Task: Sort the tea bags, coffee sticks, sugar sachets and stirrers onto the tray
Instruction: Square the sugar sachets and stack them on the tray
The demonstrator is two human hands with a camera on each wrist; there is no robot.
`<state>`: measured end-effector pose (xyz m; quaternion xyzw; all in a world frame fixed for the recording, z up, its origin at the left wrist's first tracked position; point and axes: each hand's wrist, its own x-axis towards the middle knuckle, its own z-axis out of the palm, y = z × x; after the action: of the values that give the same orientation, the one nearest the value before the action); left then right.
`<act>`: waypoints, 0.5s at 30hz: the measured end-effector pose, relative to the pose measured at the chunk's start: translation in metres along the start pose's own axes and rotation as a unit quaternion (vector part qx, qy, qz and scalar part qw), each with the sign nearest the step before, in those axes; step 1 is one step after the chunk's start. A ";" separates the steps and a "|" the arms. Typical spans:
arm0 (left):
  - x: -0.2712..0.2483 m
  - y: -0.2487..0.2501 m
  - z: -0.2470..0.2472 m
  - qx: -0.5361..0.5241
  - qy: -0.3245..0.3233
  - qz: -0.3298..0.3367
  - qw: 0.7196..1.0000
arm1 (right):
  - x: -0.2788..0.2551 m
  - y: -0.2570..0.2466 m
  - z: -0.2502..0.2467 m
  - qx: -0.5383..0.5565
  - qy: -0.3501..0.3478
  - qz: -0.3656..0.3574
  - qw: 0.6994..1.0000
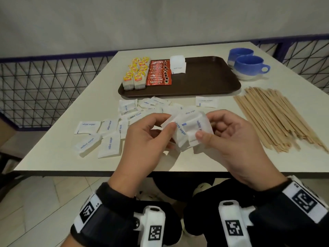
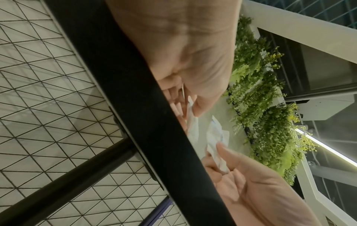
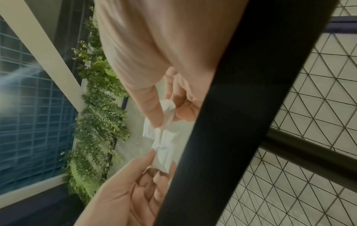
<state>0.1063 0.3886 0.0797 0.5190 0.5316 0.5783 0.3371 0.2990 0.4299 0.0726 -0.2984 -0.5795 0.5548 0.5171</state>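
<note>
— Sugar sachets: where were they?
— A small bunch of white ones sat between both hands, above the near edge of the surface. I could make out at least three in the bunch; the overlap hid the exact number.
— How did the hands hold them?
— The left hand had its fingers curled, its thumb pinching the bunch's left edge. The right hand was curled as well, its thumb pressed on the bunch's right side.
— And the loose sachets?
— Five lay apart at the left, a jumbled heap lay beyond the hands, too overlapped to count, and one lay alone near the tray's front rim.
— What was on the tray?
— Tea bags with yellow tags stood in two rows at its left end, about a dozen tags showing. Just beside them lay one red column of overlapped coffee sticks, roughly nine or ten. A white stack of sachets was next to those, number unclear. The tray's right half was bare brown.
— The stirrers?
— Wooden stirrers fanned out on the surface right of the hands, far too many to count, none on the tray.
— Anything else?
— Two blue cups stood touching, just beyond the tray's right end.
</note>
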 end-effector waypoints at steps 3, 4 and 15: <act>0.001 -0.001 -0.001 -0.003 -0.029 0.005 1.000 | -0.001 0.002 0.001 -0.049 -0.019 -0.023 0.998; 0.001 -0.001 -0.002 -0.009 -0.037 0.007 0.999 | -0.002 0.003 0.002 -0.064 -0.024 -0.027 0.997; -0.002 -0.001 -0.003 -0.038 -0.057 0.000 0.998 | -0.001 0.006 0.007 -0.146 0.012 0.020 0.989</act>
<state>0.1042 0.3865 0.0790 0.5380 0.4893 0.5676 0.3860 0.2911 0.4277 0.0674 -0.3889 -0.6418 0.4711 0.4636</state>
